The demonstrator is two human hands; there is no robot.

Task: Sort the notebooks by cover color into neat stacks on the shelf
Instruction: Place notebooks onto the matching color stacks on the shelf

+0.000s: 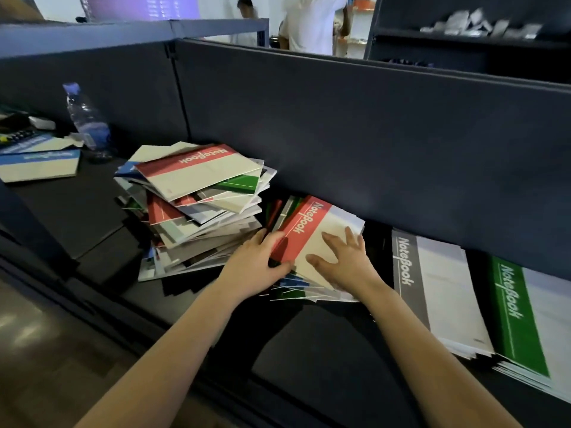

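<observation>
Forearms [173,350] out, sorting the red notebook [312,239].
Left hand [258,257] grips its edge, right hand [343,262] presses flat; next I lift it clear.

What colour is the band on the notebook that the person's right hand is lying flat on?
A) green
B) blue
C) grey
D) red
D: the right hand rests with spread fingers on the red-banded notebook, while the grey notebook and the green notebook lie apart, further right on the shelf.
</observation>
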